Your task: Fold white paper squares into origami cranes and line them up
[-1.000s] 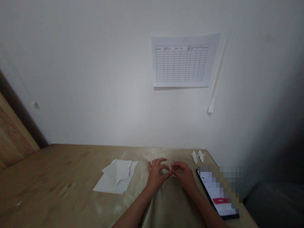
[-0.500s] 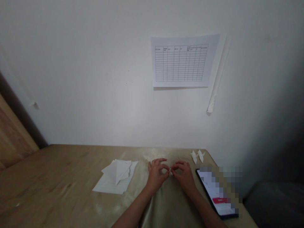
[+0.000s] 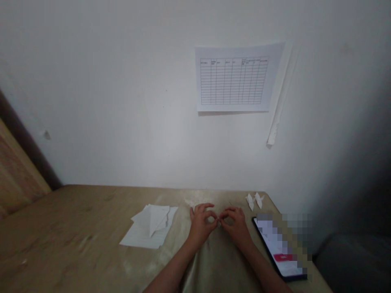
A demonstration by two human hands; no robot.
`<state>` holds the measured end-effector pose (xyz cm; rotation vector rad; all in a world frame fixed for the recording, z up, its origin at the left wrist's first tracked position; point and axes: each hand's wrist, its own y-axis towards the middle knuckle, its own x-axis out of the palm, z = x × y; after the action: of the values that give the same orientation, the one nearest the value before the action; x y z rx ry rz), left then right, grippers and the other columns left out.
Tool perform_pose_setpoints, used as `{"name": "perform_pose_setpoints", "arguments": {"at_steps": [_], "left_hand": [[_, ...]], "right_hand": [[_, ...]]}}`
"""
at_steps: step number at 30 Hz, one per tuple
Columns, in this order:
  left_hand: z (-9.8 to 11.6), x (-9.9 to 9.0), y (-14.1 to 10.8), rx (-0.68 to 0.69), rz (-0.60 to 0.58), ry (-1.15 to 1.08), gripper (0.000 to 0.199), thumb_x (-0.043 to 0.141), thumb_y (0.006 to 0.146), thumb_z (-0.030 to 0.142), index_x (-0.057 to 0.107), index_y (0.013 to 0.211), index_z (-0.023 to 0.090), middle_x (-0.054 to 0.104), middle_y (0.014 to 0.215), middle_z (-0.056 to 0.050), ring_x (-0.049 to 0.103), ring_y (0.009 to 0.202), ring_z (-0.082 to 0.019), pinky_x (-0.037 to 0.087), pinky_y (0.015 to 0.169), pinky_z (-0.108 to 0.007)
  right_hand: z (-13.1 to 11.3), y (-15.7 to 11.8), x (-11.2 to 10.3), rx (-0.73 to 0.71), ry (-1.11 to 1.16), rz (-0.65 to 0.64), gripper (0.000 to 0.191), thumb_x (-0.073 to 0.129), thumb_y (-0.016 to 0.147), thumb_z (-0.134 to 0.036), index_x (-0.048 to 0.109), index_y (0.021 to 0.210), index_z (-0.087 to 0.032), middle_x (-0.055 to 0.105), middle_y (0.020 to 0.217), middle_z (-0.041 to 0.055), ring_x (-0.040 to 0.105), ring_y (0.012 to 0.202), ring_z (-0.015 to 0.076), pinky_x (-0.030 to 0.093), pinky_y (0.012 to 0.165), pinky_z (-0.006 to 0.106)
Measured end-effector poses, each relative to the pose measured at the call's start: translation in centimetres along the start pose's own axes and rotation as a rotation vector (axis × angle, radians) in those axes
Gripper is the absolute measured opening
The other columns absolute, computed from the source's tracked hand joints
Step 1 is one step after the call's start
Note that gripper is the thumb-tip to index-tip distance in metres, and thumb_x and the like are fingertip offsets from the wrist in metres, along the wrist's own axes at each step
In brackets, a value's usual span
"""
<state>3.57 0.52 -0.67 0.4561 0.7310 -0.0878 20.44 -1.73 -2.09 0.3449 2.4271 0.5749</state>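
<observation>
Brown bench point(image 3: 76, 228); overlapping white sheets point(image 3: 139, 238) left of the hands, phone point(image 3: 273, 242) to the right. Left hand point(image 3: 200, 224) and right hand point(image 3: 238, 227) meet at the fingertips, thumb and index fingers of each pinched closed. Two folded paper figures point(image 3: 259, 200) lie just beyond the phone. Tiny white piece point(image 3: 219, 223), mostly hidden, between both pinches, apparently gripped. Step looks like fine two-handed shaping; next move calls for a light, steady pinch.

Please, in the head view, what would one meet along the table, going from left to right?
Paper sheets, left hand, right hand, phone.
</observation>
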Motion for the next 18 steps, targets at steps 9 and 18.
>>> {"name": "perform_pose_setpoints", "arguments": {"at_steps": [9, 18], "left_hand": [[0.22, 0.05, -0.05, 0.002, -0.003, -0.004, 0.008, 0.076, 0.076, 0.023, 0.076, 0.078, 0.030, 0.065, 0.128, -0.002, 0.051, 0.126, -0.029, 0.010, 0.116, -0.068], [-0.28, -0.37, 0.31, 0.083, 0.003, -0.051, 0.008, 0.078, 0.080, 0.033, 0.079, 0.087, 0.035, 0.065, 0.129, -0.002, 0.052, 0.125, -0.028, 0.024, 0.116, -0.059]], "right_hand": [[-0.29, 0.22, -0.14, 0.004, -0.004, -0.012, 0.010, 0.066, 0.072, -0.023, 0.075, 0.075, -0.027, 0.073, 0.085, 0.0035, 0.060, 0.100, 0.0271, 0.035, 0.104, 0.049], [0.51, 0.43, -0.57, 0.064, 0.164, -0.001, 0.008, 0.068, 0.070, -0.028, 0.075, 0.073, -0.025, 0.071, 0.085, 0.0047, 0.062, 0.095, 0.0260, 0.045, 0.093, 0.041]]}}
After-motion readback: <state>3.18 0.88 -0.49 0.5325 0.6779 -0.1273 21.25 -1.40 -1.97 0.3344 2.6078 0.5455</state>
